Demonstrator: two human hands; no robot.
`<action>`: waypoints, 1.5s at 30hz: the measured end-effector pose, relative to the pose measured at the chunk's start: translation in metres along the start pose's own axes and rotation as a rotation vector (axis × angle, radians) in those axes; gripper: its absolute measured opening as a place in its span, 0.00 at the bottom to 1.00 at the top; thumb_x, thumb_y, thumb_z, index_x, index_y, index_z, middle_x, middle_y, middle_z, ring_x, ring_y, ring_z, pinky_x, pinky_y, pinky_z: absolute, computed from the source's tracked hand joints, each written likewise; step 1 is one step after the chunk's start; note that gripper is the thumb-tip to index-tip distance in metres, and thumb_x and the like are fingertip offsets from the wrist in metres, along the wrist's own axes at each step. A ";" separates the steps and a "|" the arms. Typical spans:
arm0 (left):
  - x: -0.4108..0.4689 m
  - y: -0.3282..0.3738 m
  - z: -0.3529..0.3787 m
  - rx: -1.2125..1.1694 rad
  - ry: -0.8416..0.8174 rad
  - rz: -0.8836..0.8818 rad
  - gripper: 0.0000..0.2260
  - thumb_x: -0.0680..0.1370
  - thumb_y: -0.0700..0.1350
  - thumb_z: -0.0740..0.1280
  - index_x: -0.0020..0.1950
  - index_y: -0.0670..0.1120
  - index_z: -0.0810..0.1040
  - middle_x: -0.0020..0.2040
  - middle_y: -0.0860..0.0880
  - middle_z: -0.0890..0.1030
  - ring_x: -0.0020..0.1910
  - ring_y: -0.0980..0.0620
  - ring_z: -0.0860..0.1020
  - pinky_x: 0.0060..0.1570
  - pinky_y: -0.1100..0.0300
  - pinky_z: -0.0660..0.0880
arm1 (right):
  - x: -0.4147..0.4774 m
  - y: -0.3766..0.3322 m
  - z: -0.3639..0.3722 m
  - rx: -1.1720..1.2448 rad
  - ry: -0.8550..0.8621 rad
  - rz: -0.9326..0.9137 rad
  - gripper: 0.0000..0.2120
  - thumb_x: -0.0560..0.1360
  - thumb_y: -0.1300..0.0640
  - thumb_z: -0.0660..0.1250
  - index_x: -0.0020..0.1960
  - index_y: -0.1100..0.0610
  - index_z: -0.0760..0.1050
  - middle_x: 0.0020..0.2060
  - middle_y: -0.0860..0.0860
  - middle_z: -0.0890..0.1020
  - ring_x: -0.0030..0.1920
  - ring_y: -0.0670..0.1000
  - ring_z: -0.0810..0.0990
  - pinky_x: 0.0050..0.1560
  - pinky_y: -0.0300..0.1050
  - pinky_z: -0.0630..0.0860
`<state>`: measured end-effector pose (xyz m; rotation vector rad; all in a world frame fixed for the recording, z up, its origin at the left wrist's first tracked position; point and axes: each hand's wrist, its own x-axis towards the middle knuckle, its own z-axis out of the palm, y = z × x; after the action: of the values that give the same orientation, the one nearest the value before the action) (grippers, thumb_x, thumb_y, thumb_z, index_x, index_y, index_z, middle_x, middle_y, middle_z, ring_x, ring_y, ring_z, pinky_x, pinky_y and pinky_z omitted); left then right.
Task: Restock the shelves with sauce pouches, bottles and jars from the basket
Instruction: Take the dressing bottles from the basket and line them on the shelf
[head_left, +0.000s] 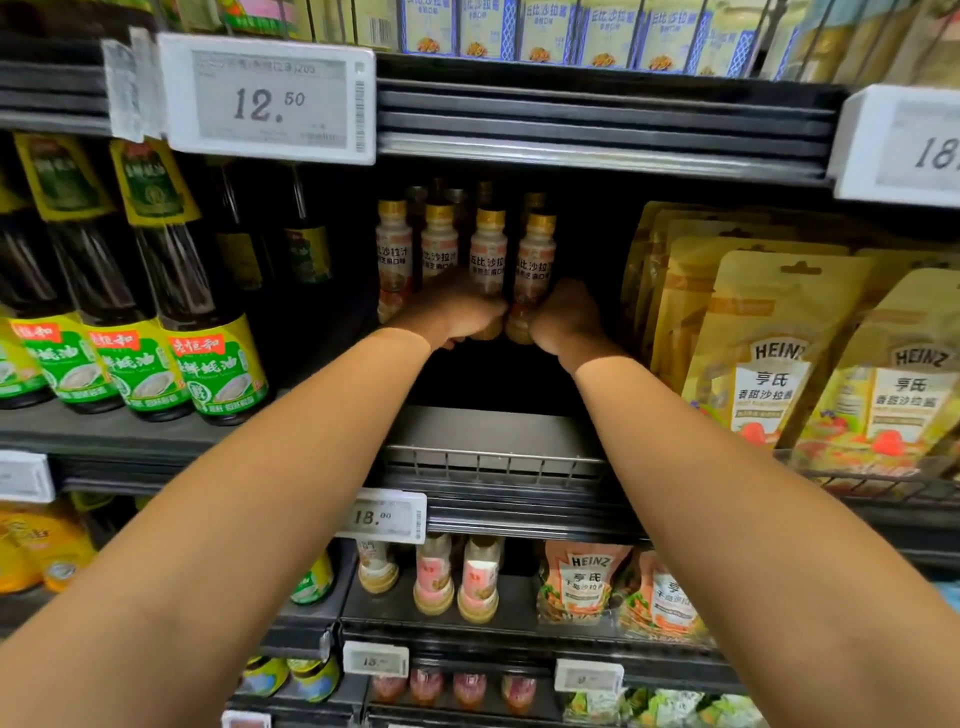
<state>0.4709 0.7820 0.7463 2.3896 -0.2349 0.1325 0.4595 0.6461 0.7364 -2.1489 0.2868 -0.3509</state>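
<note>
Gold-capped bottles (439, 244) stand upright in rows on the middle shelf (493, 431), set well back from its wire rail (493, 462). Both your arms reach in to the front row. Your left hand (457, 314) grips the lower part of the left bottle (488, 260), and your right hand (566, 319) grips the lower part of the right bottle (535, 254). On both hands the fingers are curled round the bottle, though mostly hidden behind the back of the hand. The two held bottles are upright, side by side and touching or nearly so. I cannot tell whether their bases rest on the shelf. Yellow pouches (769, 364) stand just to the right. Dark bottles (150, 312) with green labels stand to the left. A tag (384, 517) reading 18.00 hangs on the shelf edge below your hands.
</note>
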 end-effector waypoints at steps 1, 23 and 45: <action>-0.005 0.001 -0.002 -0.049 -0.015 0.005 0.08 0.78 0.54 0.66 0.41 0.55 0.71 0.42 0.53 0.78 0.40 0.51 0.79 0.34 0.59 0.75 | -0.003 -0.001 -0.001 0.010 -0.006 -0.018 0.17 0.75 0.59 0.73 0.63 0.57 0.77 0.57 0.54 0.81 0.60 0.54 0.80 0.51 0.44 0.75; -0.178 0.039 -0.007 -0.802 -0.469 0.281 0.05 0.79 0.41 0.68 0.54 0.45 0.78 0.45 0.44 0.84 0.38 0.51 0.83 0.42 0.57 0.82 | -0.255 0.033 -0.066 0.333 0.415 -0.080 0.08 0.77 0.62 0.69 0.50 0.50 0.76 0.33 0.54 0.83 0.34 0.44 0.82 0.39 0.44 0.82; -0.321 0.182 0.203 -0.811 -1.116 0.346 0.04 0.80 0.40 0.66 0.53 0.46 0.78 0.38 0.50 0.85 0.33 0.55 0.80 0.33 0.63 0.77 | -0.432 0.189 -0.231 0.322 0.940 0.275 0.05 0.75 0.61 0.69 0.48 0.51 0.78 0.31 0.49 0.83 0.31 0.47 0.79 0.36 0.44 0.77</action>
<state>0.1253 0.5553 0.6655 1.3659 -0.9884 -0.9714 -0.0393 0.5083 0.6448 -1.4744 0.9649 -1.1462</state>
